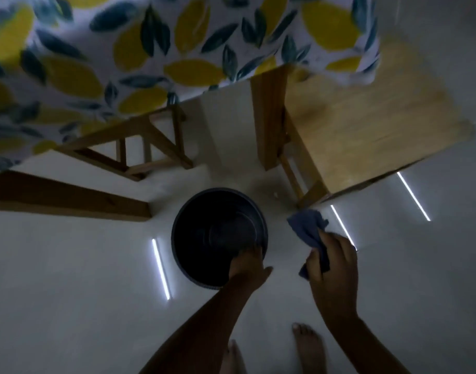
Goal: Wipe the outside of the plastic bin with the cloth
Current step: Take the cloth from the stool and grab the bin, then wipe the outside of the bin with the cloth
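Nearest the viewer, bare feet [308, 344] stand on the pale floor [83, 265]; the left hand [247, 265] has its fingers hooked over the near rim of the dark plastic bin [219, 238], which appears empty though its interior is dim. Just right, apart from the bin, the right hand [330, 260] grips the blue cloth [308, 228]. Wiping seems not yet begun; beyond stand a wooden stool [366, 125] and a lemon-print tablecloth [123, 49].

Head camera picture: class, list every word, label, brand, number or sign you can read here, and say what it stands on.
None: no readable text anywhere.
Round dark plastic bin: no label visible; dim.
Blue-grey cloth in the right hand: plain.
Lemon-and-leaf patterned tablecloth: pattern only, no writing.
Light wooden stool: bare wood.
Left hand grips the bin's rim.
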`<state>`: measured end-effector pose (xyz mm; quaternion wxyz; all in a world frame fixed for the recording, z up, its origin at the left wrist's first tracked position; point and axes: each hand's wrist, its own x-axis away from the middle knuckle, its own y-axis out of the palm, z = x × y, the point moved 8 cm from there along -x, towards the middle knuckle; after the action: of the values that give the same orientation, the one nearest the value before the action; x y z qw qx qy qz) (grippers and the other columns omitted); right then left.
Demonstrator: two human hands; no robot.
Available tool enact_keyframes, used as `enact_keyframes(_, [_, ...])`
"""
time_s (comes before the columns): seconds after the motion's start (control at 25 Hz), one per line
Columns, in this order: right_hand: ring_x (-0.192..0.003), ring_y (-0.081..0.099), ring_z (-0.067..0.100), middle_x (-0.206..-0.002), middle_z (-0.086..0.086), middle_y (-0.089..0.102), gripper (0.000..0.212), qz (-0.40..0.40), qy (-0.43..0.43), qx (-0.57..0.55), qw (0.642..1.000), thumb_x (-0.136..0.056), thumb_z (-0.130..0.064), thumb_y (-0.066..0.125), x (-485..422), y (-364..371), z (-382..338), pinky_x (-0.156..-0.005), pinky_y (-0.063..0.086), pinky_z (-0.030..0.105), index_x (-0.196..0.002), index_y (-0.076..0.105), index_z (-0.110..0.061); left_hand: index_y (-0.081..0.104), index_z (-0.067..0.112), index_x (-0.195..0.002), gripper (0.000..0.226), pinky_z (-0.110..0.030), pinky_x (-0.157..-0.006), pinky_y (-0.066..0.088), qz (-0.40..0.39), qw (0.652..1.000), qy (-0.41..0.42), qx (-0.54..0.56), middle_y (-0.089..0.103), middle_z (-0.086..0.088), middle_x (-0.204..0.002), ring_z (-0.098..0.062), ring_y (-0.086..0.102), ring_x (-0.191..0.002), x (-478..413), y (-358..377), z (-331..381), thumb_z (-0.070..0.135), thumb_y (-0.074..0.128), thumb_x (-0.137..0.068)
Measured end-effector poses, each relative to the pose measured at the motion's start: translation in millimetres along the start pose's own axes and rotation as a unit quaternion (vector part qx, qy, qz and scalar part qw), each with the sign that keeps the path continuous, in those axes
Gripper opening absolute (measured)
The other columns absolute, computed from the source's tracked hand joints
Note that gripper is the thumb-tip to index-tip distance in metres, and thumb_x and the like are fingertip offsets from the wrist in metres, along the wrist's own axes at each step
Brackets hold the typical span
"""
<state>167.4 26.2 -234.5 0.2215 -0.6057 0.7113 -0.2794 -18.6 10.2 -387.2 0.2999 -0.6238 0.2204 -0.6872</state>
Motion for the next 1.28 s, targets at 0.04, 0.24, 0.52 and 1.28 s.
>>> enact_keyframes(0.04, [-0.086,0.043,0.015,-0.094,0.006,0.056,0.037,0.002,0.01,-0.02,1.0,-0.078,-0.027,0.046,19.9,15.0,10.2,-0.067,0.031,0.018,-0.1,0.062,-0.002,0.02,0.008,-0.153,0.083,-0.046,-0.116,0.033,-0.006,1.0,-0.002,-0.009,0.031,-0.017,-0.156,-0.037,0.034,-0.142,-7.5,17.0,-4.8,0.054,0.05,-0.091])
enact_keyframes(0.24, [-0.088,0.051,0.022,-0.1,0.005,0.054,0.039,-0.036,0.053,-0.058,0.996,-0.087,-0.029,0.042,56.6,85.9,57.8,-0.071,0.038,0.028,-0.113,0.057,-0.004,0.05,-0.005,-0.132,0.044,-0.045,-0.1,0.048,0.036,0.991,0.071,-0.11,0.057,-0.027,-0.131,-0.039,0.058,-0.118,-23.0,51.6,-24.9,0.021,0.05,-0.096])
enact_keyframes(0.52, [-0.067,0.059,0.026,-0.086,0.01,0.052,0.045,-0.013,0.083,-0.127,0.988,-0.093,-0.019,0.046,41.1,127.9,65.1,-0.054,0.052,0.042,-0.137,0.045,-0.028,0.053,0.017,-0.12,0.026,-0.03,-0.07,0.053,0.278,0.953,0.011,0.121,0.074,-0.006,-0.098,-0.022,0.072,-0.084,31.5,-25.0,-121.4,0.033,0.042,-0.102])
enact_keyframes(1.28, [-0.121,0.057,0.024,-0.134,0.007,0.06,0.07,-0.205,-0.082,0.208,0.953,-0.093,-0.06,0.015,56.1,243.7,83.3,-0.102,0.036,0.033,-0.14,0.044,-0.017,0.058,0.024,-0.101,0.027,-0.015,-0.075,0.054,0.292,0.844,-0.007,0.45,0.068,0.01,-0.094,-0.006,0.067,-0.086,23.9,67.6,-188.4,0.048,0.06,-0.089])
